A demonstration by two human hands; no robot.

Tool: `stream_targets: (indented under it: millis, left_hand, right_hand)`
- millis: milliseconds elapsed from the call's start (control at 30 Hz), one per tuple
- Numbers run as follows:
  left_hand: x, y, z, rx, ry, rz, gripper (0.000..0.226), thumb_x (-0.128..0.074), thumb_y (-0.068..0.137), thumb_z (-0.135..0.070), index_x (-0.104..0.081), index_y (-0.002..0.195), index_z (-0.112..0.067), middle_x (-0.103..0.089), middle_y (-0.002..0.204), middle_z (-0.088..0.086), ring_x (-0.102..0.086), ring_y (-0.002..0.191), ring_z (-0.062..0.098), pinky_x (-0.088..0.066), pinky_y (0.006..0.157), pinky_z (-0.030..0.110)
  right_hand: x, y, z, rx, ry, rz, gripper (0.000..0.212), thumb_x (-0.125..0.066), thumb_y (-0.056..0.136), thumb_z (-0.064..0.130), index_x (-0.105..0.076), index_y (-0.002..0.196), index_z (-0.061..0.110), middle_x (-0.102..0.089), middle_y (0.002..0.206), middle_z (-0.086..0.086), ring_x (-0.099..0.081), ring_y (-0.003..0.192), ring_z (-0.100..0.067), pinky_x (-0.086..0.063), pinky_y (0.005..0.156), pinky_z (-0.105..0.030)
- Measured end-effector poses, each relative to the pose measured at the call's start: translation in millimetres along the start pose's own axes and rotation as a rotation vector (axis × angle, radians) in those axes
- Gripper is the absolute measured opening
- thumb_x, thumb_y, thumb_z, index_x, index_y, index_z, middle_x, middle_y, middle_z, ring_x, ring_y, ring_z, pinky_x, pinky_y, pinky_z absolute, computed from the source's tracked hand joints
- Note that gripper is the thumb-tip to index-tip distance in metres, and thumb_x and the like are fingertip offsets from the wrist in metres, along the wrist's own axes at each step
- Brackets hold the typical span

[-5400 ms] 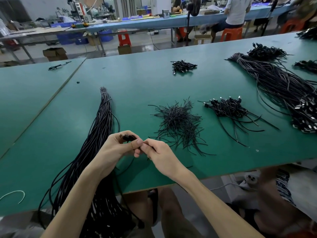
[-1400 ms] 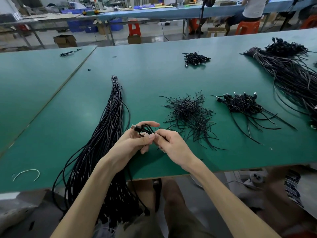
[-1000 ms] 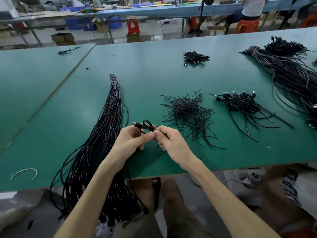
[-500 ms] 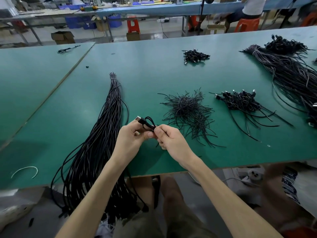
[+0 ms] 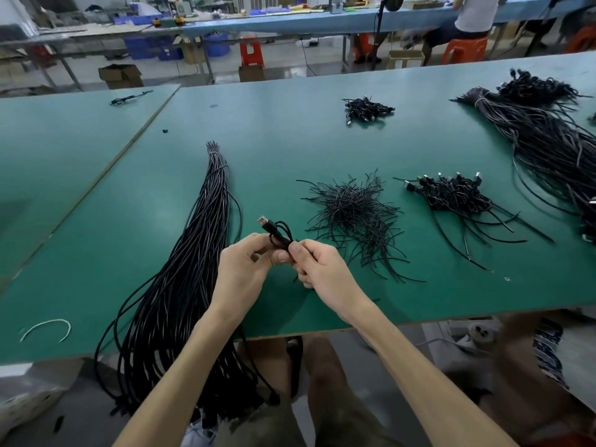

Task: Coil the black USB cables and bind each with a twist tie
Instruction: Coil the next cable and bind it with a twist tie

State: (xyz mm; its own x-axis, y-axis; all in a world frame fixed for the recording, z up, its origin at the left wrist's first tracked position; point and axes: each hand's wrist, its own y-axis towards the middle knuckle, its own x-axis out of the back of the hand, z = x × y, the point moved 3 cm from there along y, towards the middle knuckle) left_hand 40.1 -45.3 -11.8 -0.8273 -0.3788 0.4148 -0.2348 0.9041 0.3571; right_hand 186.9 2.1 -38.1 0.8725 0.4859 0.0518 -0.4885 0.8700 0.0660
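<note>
Centrally, my left hand (image 5: 245, 269) and right hand (image 5: 322, 272) both pinching a small coiled black USB cable (image 5: 279, 235), silver plug upper left, above the green surface (image 5: 290, 150).

We see the left hand (image 5: 242, 269) and right hand (image 5: 322, 272) pinching a small coiled cable (image 5: 279, 235) over the green table (image 5: 290, 146), plug up-left. Long cable bundle (image 5: 193, 253) lies left, twist tie pile (image 5: 351, 211) right, finished coils (image 5: 451, 191) farther right.
</note>
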Motion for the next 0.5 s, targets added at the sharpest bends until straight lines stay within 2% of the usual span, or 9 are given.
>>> stream_targets:
  millis: [100,200,267,333,400,500]
  left_hand:
    - [-0.1,-0.9,-0.6,-0.08,0.113,-0.04,0.036,-0.074,0.09,0.0,-0.074,0.093,-0.036,-0.07,0.08,-0.008,-0.066,0.075,0.011,-0.05,0.069,0.016]
    - [1.2,-2.1,-4.5,-0.128,0.154,-0.067,0.027,-0.075,0.087,0.003,-0.078,0.094,-0.023,-0.067,0.079,-0.01,-0.064,0.069,0.012,-0.046,0.068,0.01]
    - [0.8,-3.6,-6.9,-0.173,0.208,-0.064,0.02,-0.074,0.089,0.004,-0.078,0.093,-0.015,-0.065,0.079,-0.011,-0.062,0.068,0.014,-0.05,0.068,0.018]
    - [-0.3,-5.1,-7.5,-0.197,0.269,-0.049,0.013,-0.07,0.093,0.001,-0.076,0.095,-0.011,-0.062,0.079,-0.007,-0.061,0.07,0.018,-0.055,0.071,0.037]
    - [-1.5,-6.7,-7.5,-0.207,0.337,-0.04,0.009,-0.066,0.097,-0.004,-0.074,0.097,-0.009,-0.06,0.082,-0.005,-0.058,0.072,0.028,-0.053,0.07,0.049]
    - [-2.4,-9.4,-12.4,-0.242,0.442,-0.065,0.01,-0.064,0.099,-0.005,-0.072,0.094,-0.008,-0.057,0.082,-0.008,-0.052,0.071,0.028,-0.05,0.069,0.048]
  right_hand:
    - [-1.6,-0.9,0.6,-0.003,-0.038,-0.001,0.037,-0.048,0.11,0.031,-0.068,0.101,0.002,-0.05,0.071,0.006,-0.039,0.056,-0.002,-0.034,0.053,-0.019]
    - [-3.0,-1.6,2.7,0.011,-0.076,0.004,0.033,-0.046,0.111,0.033,-0.068,0.091,0.017,-0.056,0.067,0.015,-0.042,0.056,0.0,-0.036,0.055,-0.016]
    - [-3.4,-1.4,2.3,0.016,-0.093,0.011,0.035,-0.046,0.111,0.034,-0.063,0.084,0.021,-0.054,0.062,0.018,-0.042,0.055,0.0,-0.035,0.057,-0.019]
    - [-3.6,-0.7,1.1,0.021,-0.111,0.014,0.038,-0.045,0.111,0.036,-0.06,0.08,0.021,-0.051,0.062,0.017,-0.04,0.056,-0.001,-0.033,0.059,-0.023]
    - [-3.5,-0.2,0.4,0.025,-0.122,0.019,0.04,-0.044,0.111,0.039,-0.059,0.078,0.021,-0.05,0.062,0.016,-0.04,0.055,-0.001,-0.031,0.059,-0.024]
    - [-4.0,0.3,-0.2,0.033,-0.121,0.035,0.042,-0.043,0.11,0.043,-0.056,0.075,0.023,-0.047,0.061,0.017,-0.037,0.054,-0.002,-0.029,0.058,-0.025]
